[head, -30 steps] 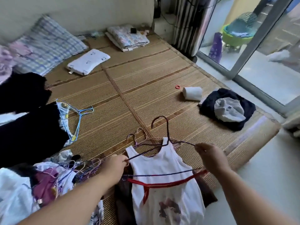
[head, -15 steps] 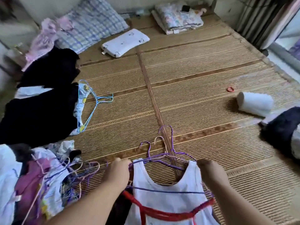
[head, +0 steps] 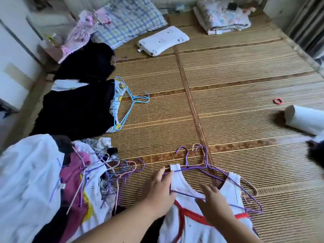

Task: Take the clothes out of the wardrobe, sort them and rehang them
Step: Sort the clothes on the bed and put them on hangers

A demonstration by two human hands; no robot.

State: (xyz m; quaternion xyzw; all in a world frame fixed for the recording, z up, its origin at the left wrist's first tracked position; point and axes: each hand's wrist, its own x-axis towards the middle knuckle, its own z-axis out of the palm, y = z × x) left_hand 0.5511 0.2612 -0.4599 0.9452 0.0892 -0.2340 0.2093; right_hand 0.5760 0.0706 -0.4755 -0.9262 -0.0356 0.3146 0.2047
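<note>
Head view, white tank top (head: 185, 186) on purple hangers (head: 192, 168), just right of the clothes pile (head: 35, 172) — left hand (head: 157, 192) flat on its strap, right hand (head: 215, 206) spread loose over its neckline, perhaps touching.

Everything sat on the woven mat (head: 228, 95). Far edge: checked pillow (head: 128, 21), small white pillow (head: 163, 40), folded floral blanket (head: 220, 16). Left: black garments (head: 75, 106) with a blue hanger (head: 129, 102) against them, then a clothes heap (head: 35, 181). Right: red hair tie (head: 278, 101), white roll (head: 305, 120). Near edge: white tank top (head: 192, 223) on purple hangers (head: 196, 166).
</note>
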